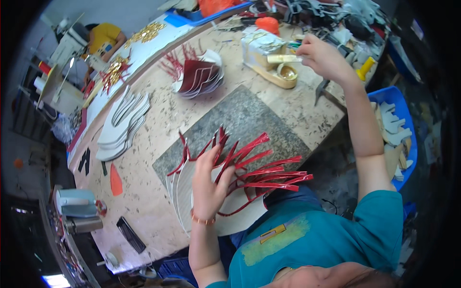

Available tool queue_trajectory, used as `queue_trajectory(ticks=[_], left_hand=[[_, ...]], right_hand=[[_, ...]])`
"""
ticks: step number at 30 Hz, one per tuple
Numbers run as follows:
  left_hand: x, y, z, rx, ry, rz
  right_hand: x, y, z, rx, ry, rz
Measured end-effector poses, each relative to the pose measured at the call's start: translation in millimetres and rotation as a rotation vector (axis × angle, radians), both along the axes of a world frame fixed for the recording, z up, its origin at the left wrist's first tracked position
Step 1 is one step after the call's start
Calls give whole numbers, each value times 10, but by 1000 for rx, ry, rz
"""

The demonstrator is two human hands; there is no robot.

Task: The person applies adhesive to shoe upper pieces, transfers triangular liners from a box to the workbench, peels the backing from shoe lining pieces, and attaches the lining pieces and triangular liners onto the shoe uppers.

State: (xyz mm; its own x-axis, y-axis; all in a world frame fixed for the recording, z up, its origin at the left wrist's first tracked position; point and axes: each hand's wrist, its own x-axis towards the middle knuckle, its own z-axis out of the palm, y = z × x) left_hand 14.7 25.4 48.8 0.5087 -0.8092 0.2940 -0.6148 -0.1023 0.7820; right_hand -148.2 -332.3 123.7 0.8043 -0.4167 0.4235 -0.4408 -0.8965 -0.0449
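I make out one package: a boxy parcel wrapped in clear, crinkled plastic [259, 45], whitish and pale yellow, standing on the far side of the workbench [144, 201]. No signs or screens.

We see glossy red strips [261, 175] on cream-white cut pieces [180, 192], a speckled grey mat [249, 120] on the beige, flecked surface [158, 120], a gold tape roll [287, 72] and a blue bin [401, 113].

hands [211, 185]: 2 | stone slab [249, 120]: 1 | blue bin [401, 108]: 1 | tape roll [287, 72]: 1
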Motion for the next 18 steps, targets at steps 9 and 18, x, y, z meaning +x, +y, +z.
queue_trajectory(ticks=[9, 18], left_hand=[[509, 768, -28, 317, -49, 188], [610, 1102, -290, 306, 388, 314]], right_hand=[[694, -586, -182, -205, 623, -116], [-543, -1251, -790, -586, -1090, -643]])
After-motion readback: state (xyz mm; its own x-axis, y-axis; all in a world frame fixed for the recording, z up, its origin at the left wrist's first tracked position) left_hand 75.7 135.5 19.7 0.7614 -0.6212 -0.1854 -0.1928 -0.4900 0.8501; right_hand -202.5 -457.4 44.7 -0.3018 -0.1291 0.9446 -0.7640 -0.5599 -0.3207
